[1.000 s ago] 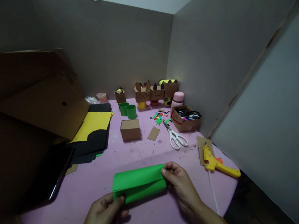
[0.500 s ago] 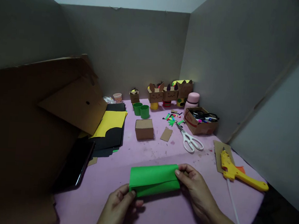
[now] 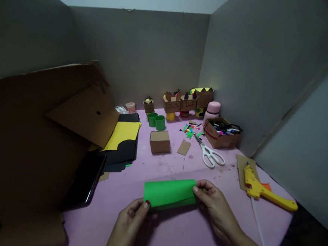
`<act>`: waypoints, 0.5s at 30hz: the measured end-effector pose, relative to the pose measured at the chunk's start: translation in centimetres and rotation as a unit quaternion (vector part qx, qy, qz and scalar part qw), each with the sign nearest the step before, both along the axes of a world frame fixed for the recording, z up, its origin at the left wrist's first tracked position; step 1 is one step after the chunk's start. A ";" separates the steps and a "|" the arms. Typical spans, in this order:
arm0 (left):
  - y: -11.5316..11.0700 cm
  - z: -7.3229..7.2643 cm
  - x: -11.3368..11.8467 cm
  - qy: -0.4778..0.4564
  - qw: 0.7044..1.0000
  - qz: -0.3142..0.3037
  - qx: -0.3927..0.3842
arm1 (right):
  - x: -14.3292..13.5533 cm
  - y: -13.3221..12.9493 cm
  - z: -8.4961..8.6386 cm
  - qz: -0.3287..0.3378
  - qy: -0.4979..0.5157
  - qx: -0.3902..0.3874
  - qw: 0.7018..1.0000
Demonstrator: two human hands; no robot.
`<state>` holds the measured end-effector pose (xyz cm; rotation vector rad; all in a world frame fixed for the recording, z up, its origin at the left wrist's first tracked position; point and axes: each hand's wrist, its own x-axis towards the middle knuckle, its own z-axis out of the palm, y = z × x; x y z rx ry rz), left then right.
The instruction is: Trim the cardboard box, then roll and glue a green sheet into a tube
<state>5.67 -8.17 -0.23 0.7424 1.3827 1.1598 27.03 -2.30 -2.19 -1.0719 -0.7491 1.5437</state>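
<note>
A rolled sheet of green paper [image 3: 170, 192] lies crosswise between my hands, just above the pink tabletop. My left hand [image 3: 131, 220] pinches its lower left corner, thumb on top and fingers mostly hidden beneath. At the right end, my right hand [image 3: 212, 199] grips the edge between thumb and fingers. The long free edge of the paper overlaps along the near side. Beyond the roll sits a small closed cardboard box [image 3: 159, 142], with a small cardboard rectangle [image 3: 184, 147] to its right. Two short green paper tubes [image 3: 160, 122] stand behind the box.
White-handled scissors [image 3: 211, 154] lie right of centre near colourful paper scraps [image 3: 190, 131]. A yellow glue gun [image 3: 257, 185] rests at right. Behind are a carton of pens [image 3: 219, 136], a pink bottle [image 3: 212, 111] and cardboard figures [image 3: 171, 103]. Left: black and yellow sheets [image 3: 125, 135], a phone [image 3: 85, 181].
The green paper is rolled tighter, and the gap along its overlapping edge has narrowed. My left thumb has moved slightly up on it. The whole view has shifted a little.
</note>
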 end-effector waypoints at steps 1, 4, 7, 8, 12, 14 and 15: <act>0.1 0.0 0.0 0.001 1.000 -0.007 -0.005 | 0.0 0.0 0.0 0.001 0.000 -0.002 1.000; 0.4 -0.6 -0.4 0.002 1.000 -0.010 -0.020 | -0.1 0.1 0.1 0.001 0.001 -0.001 1.000; 0.6 -1.4 -0.8 0.007 1.000 -0.014 -0.012 | -0.2 0.2 0.1 0.000 0.002 0.004 1.000; 0.7 -1.6 -0.9 0.012 1.000 -0.013 -0.008 | -0.3 0.3 0.1 0.000 0.003 0.005 1.000; 0.8 -1.3 -1.0 0.030 0.999 -0.022 0.012 | -0.5 0.7 0.2 -0.007 -0.009 0.000 1.000; 0.9 -0.9 -0.9 0.020 0.999 -0.027 0.015 | -0.5 0.9 0.1 -0.011 -0.017 -0.004 1.000; 1.0 -0.7 -0.8 0.010 0.999 -0.026 0.017 | -0.4 1.1 0.0 -0.013 -0.021 -0.005 1.000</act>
